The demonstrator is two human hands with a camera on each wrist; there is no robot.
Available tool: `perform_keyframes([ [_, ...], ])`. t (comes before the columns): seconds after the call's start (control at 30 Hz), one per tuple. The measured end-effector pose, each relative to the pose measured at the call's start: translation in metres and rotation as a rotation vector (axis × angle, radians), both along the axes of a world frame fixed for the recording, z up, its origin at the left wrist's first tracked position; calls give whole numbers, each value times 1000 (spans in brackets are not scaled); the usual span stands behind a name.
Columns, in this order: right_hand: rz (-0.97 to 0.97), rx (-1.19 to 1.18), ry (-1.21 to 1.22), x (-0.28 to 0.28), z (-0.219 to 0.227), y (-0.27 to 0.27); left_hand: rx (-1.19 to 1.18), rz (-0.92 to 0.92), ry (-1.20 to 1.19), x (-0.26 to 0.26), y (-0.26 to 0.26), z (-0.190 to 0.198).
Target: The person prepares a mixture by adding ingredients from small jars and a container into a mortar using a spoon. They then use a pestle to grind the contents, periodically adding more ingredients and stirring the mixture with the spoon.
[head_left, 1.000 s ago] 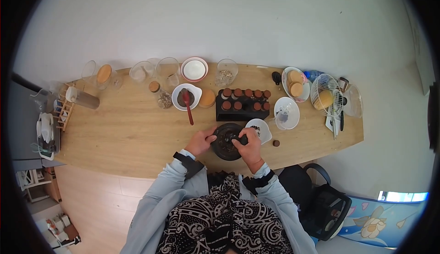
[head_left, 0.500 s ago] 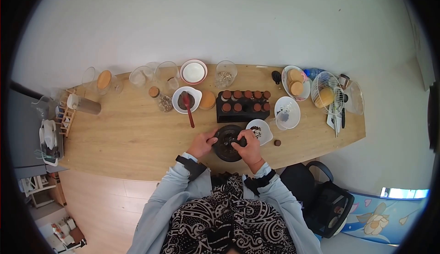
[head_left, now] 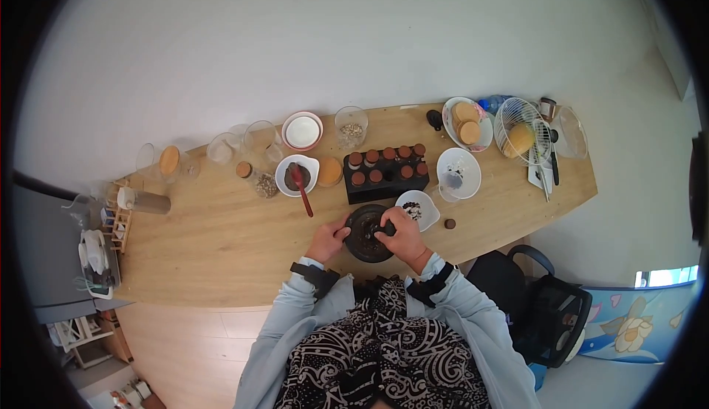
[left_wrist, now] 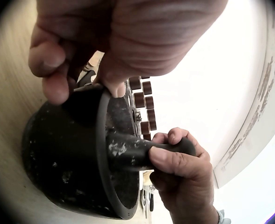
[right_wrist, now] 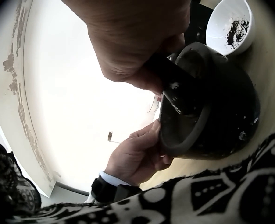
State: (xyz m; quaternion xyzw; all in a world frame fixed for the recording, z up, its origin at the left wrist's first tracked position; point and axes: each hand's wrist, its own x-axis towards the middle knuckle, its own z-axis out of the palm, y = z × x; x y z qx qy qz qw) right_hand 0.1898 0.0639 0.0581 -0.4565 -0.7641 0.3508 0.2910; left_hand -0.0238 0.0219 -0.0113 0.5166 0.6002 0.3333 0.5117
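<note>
A black stone mortar (head_left: 363, 252) stands near the front edge of the table, its side specked with white in the left wrist view. My left hand (head_left: 326, 241) holds the mortar's rim at its left, thumb over the edge. My right hand (head_left: 408, 238) grips the dark pestle (left_wrist: 128, 151), whose lower end is down inside the mortar. Dark bits show on the mortar's inner wall. Just right of the mortar is a small white spouted bowl (head_left: 430, 215) with black and white pieces in it. A small brown cap (head_left: 450, 224) lies beside that bowl.
Behind the mortar sits a black rack (head_left: 384, 187) of brown-capped jars. A white bowl (head_left: 313, 167) with a red spatula (head_left: 302, 193) is left of it; another white bowl (head_left: 471, 169) is right. Glass jars line the back, and a wire basket (head_left: 509, 147) stands far right.
The head view has turned, so the table appears tilted. Both hands stay on the mortar and pestle, with only slight movement of the right hand.
</note>
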Motion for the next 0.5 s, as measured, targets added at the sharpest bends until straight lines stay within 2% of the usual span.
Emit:
perform_keyframes([
  [0.1,-99,49,62,-3,-4,0,-36,19,35,2,-4,-2],
  [0.17,58,14,23,3,-9,3,-61,16,78,2,-3,1],
  [0.2,45,17,32,5,-7,5,-91,26,59,3,-3,3],
  [0.27,157,-25,-45,9,-3,11,-112,21,46,5,-1,6],
  [0.37,85,73,-5,10,-5,10,-151,31,9,5,-1,12],
  [0.5,84,71,38,8,-11,5,-135,29,31,7,-1,15],
])
